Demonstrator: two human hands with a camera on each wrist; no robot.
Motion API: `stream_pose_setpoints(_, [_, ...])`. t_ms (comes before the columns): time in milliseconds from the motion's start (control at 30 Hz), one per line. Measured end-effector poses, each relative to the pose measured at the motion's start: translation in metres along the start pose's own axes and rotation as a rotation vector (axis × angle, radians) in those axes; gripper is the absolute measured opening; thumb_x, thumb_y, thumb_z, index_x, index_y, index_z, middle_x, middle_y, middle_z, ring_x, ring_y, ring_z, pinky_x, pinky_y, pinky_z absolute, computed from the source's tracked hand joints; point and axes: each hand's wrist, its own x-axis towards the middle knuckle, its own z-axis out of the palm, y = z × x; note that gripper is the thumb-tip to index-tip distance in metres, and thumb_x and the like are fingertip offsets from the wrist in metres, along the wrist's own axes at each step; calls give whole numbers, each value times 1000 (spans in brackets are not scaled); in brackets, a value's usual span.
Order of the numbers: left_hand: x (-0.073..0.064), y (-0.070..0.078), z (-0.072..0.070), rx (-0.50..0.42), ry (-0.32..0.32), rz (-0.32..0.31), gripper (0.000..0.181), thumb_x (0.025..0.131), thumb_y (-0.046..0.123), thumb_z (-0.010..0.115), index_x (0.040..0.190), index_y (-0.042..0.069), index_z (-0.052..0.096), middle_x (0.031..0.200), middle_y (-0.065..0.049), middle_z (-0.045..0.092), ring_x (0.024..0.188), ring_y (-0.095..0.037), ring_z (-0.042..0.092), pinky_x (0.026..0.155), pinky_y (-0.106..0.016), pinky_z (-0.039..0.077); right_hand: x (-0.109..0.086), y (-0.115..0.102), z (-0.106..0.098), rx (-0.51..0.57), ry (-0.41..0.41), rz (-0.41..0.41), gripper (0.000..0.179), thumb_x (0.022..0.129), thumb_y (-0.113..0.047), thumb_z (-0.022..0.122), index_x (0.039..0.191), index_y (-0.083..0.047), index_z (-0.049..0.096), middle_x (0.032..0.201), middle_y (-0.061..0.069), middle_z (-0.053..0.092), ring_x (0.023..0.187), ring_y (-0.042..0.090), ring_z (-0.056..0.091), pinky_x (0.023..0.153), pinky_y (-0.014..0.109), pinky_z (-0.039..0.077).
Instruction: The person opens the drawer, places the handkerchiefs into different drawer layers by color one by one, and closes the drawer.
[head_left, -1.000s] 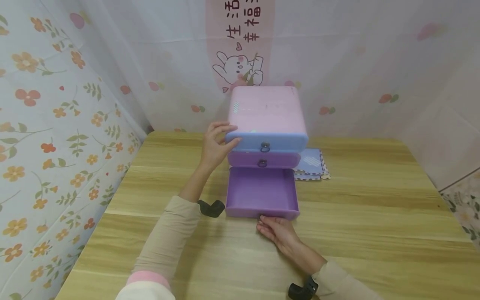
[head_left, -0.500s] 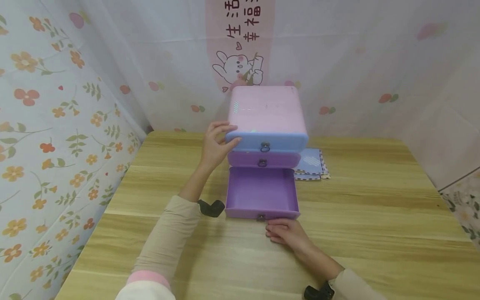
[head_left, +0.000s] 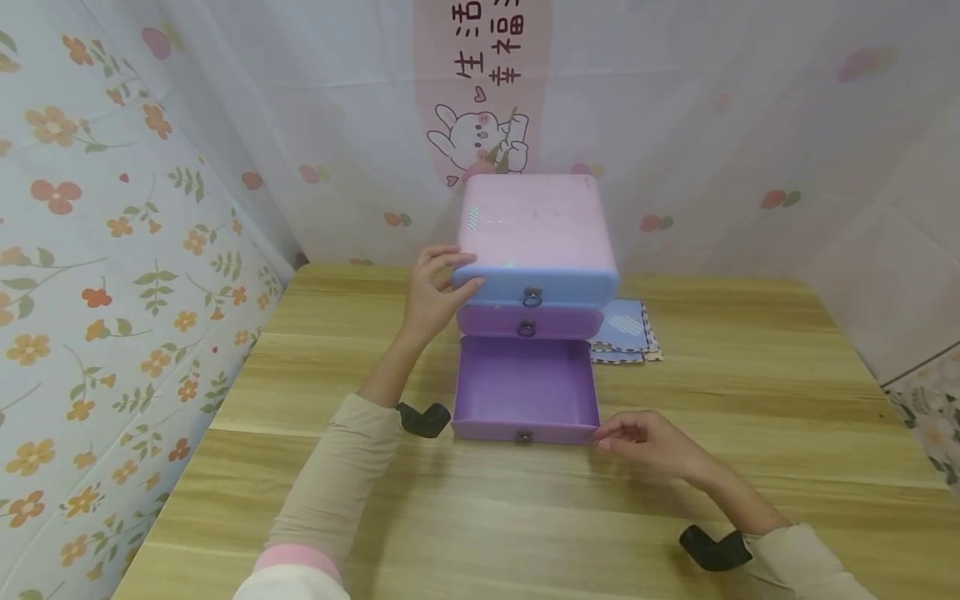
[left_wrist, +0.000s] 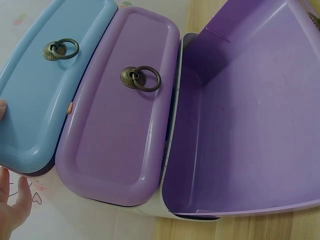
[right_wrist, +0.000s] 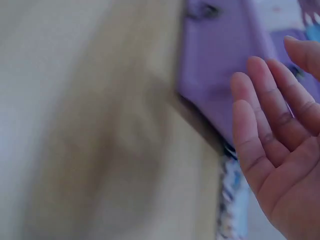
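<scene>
A small chest of drawers with a pink top [head_left: 536,221] stands on the table. Its top drawer front is blue [head_left: 495,287] and the middle one purple [head_left: 491,321]; both are closed. The bottom purple drawer [head_left: 525,387] is pulled out, with nothing in it. My left hand [head_left: 431,300] rests against the chest's upper left corner, fingers on the side and thumb at the blue front. My right hand [head_left: 648,442] is beside the open drawer's front right corner, fingertips right at it. In the right wrist view its fingers [right_wrist: 270,102] are extended and hold nothing.
Blue cloths with checkered edging [head_left: 626,329] lie on the wooden table [head_left: 750,400] to the right of the chest. A printed curtain [head_left: 337,125] hangs close behind it, and a floral one [head_left: 120,250] on the left. Brass ring pulls [left_wrist: 140,78] stick out from the drawer fronts.
My right hand has let go of the bottom drawer's pull and moved right to the drawer's front corner. The left hand has stayed on the chest, and the drawer remains pulled out.
</scene>
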Motion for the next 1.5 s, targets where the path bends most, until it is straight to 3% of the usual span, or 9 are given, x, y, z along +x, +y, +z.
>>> stream_pose_setpoints(267, [3, 0, 1, -14, 9, -2, 28, 73, -4, 67, 99, -10, 59, 114, -20, 44, 107, -25, 43, 84, -41, 47, 19, 2, -57, 75, 237, 20, 31, 89, -12, 53, 110, 11, 51, 94, -6, 64, 85, 12, 60, 72, 29, 52])
stream_pose_setpoints(533, [2, -7, 0, -16, 11, -8, 28, 72, -3, 69, 98, -9, 61, 113, -17, 45, 107, -24, 43, 84, -42, 47, 49, 27, -84, 10, 422, 121, 44, 89, -20, 54, 115, 15, 47, 95, 7, 61, 81, 8, 59, 74, 31, 52])
stream_pose_setpoints(667, [0, -2, 0, -13, 5, 4, 28, 72, -5, 68, 99, -11, 59, 114, -22, 44, 107, -27, 43, 84, -44, 47, 59, 42, -95, -59, 483, 203, 49, 90, -27, 51, 120, 11, 46, 105, 19, 56, 86, 18, 56, 73, 32, 52])
stream_pose_setpoints(767, [0, -1, 0, -10, 2, 5, 28, 73, -5, 68, 99, -11, 59, 115, -24, 43, 107, -27, 43, 84, -43, 47, 65, 50, -101, -65, 492, 269, 53, 91, -31, 48, 125, 9, 42, 118, 28, 47, 96, 28, 52, 75, 30, 51])
stream_pose_setpoints(867, [0, -1, 0, -12, 0, 3, 28, 73, -5, 67, 99, -11, 59, 116, -25, 43, 107, -27, 42, 84, -43, 46, 70, 56, -105, -27, 517, 334, 54, 91, -31, 47, 129, 7, 39, 124, 28, 43, 105, 33, 47, 78, 27, 49])
stream_pose_setpoints(1133, [-1, -1, 0, 5, 4, 6, 28, 73, -4, 68, 98, -10, 60, 115, -24, 44, 107, -27, 43, 83, -43, 47, 77, 71, -107, -19, 624, 456, 53, 88, -30, 52, 127, 4, 42, 125, 25, 44, 108, 30, 43, 71, 17, 42])
stream_pose_setpoints(1233, [-1, -2, 0, -5, 5, 14, 28, 72, -5, 68, 98, -11, 59, 115, -25, 44, 106, -28, 43, 83, -43, 47, 80, 74, -105, 7, 641, 477, 54, 86, -29, 55, 128, 4, 42, 126, 25, 43, 111, 32, 41, 84, 29, 44])
stream_pose_setpoints(1333, [0, -2, 0, -15, 8, 17, 28, 72, -6, 67, 98, -11, 59, 115, -25, 43, 106, -29, 43, 84, -44, 47, 83, 77, -103, -13, 645, 478, 56, 85, -28, 57, 128, 5, 41, 125, 26, 42, 114, 35, 39, 94, 40, 37])
stream_pose_setpoints(1500, [-1, 0, 0, -17, 8, 8, 27, 72, -6, 67, 98, -11, 59, 116, -25, 43, 107, -30, 42, 85, -45, 46, 83, 81, -99, -37, 664, 457, 54, 85, -24, 58, 128, 5, 41, 121, 26, 44, 108, 34, 41, 90, 40, 39])
